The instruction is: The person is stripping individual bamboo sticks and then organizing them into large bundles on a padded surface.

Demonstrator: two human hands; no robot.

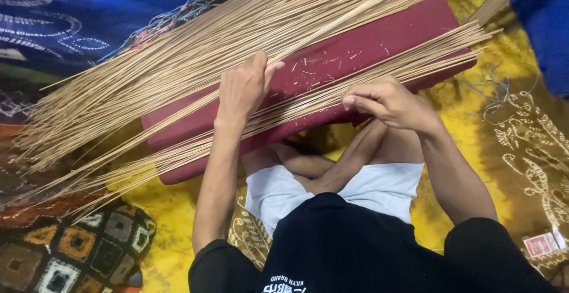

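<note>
Yellow patterned cloth (468, 121) covers the floor where you sit cross-legged, a dark red board (355, 50) resting across your lap. Your left hand (243, 88) lies flat, fingers loosely spread, pressing on the big fan of thin sticks (178, 62) without closing around any. Your right hand (388, 100) has its grip pinched shut on a few sticks of the smaller bundle (438, 53) that runs away past its knuckles. Most sticks sit above your left hand in the large heap; only a thin row lies under your right. Small splinters (323, 62) dot the board between both hands.
</note>
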